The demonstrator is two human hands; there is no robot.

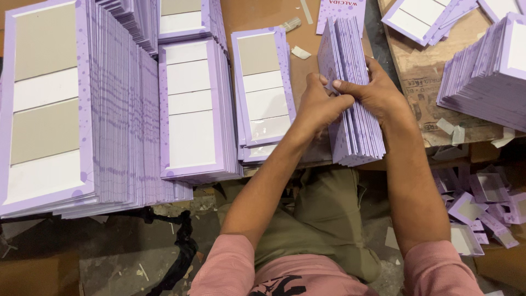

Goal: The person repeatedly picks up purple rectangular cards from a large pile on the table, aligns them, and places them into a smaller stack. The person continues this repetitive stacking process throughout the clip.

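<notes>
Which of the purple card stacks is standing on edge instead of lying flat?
The bundle of purple cards gripped by the left hand and right hand; the other stacks lie flat, panel faces up.

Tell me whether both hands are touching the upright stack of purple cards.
Touching. The head view shows the left hand and right hand clasped around the upright stack of purple cards, fingers pressed on its edges.
</notes>
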